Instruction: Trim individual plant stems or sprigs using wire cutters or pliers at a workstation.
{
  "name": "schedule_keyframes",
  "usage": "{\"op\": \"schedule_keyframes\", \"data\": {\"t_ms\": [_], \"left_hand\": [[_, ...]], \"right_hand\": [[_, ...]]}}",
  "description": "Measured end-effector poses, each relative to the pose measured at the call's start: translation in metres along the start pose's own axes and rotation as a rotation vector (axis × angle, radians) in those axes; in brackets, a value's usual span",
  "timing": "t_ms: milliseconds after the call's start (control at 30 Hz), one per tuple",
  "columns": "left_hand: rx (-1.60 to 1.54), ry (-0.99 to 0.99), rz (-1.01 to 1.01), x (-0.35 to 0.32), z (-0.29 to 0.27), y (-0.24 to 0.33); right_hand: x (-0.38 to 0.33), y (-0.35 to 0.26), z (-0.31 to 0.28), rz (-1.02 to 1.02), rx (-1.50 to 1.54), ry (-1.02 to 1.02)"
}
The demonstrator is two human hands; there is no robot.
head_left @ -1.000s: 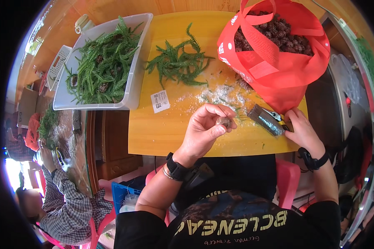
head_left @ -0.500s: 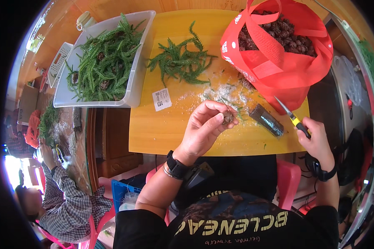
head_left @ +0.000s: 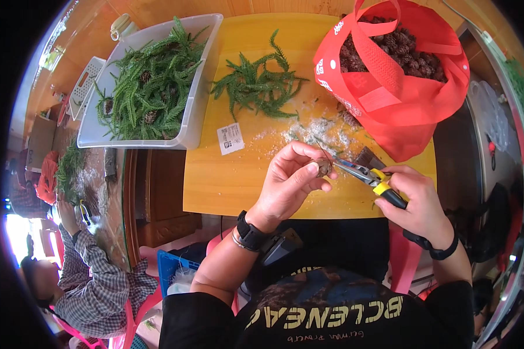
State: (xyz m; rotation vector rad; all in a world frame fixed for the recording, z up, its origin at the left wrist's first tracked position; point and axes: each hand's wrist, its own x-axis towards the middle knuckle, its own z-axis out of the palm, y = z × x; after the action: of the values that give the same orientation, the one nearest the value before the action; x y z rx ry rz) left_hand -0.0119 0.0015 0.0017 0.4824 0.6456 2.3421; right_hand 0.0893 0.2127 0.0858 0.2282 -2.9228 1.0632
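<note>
The left hand was raised over the near edge of the yellow bench, its fingers curled closed around a small brown pine cone pinched at the fingertips. Held up and turned toward three o'clock, the cone was offered to the tool rather than left lying on the wood, probably so its base could be reached cleanly. The right hand sat at three o'clock of the left, fingers wrapped tight around the yellow-and-black handles of a pair of pliers; the slim metal nose pointed toward nine o'clock and met the cone.

At twelve o'clock of the hands lay loose green sprigs and a scatter of pale crumbs, apparently trimmings. A red bag full of cones gaped at one o'clock, within easy reach of the right arm. A white tub of greenery with cones stood at eleven o'clock, and a small white label lay flat beside it. At eight o'clock another person in a checked shirt worked at a separate surface.

Half a second earlier the right hand was lower and farther out toward four o'clock, with the pliers well apart from the cone; by this moment it had come in and brought the nose onto the cone. The left hand had kept its pinch and hardly shifted.
</note>
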Motion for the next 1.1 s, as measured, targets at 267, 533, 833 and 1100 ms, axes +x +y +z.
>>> {"op": "schedule_keyframes", "data": {"t_ms": [267, 533, 833, 1100], "left_hand": [[-0.004, 0.006, -0.009, -0.001, -0.002, -0.001], [0.061, 0.058, -0.011, -0.002, -0.001, -0.002], [0.184, 0.054, 0.094, -0.001, 0.004, -0.004], [1.170, -0.045, 0.551, -0.001, 0.013, 0.013]], "right_hand": [[0.003, -0.004, 0.001, 0.046, 0.011, -0.009], [0.003, -0.001, 0.005, -0.038, 0.000, 0.051], [0.000, -0.002, 0.014, -0.062, 0.028, 0.131], [-0.005, -0.004, 0.018, 0.001, 0.090, 0.088]]}}
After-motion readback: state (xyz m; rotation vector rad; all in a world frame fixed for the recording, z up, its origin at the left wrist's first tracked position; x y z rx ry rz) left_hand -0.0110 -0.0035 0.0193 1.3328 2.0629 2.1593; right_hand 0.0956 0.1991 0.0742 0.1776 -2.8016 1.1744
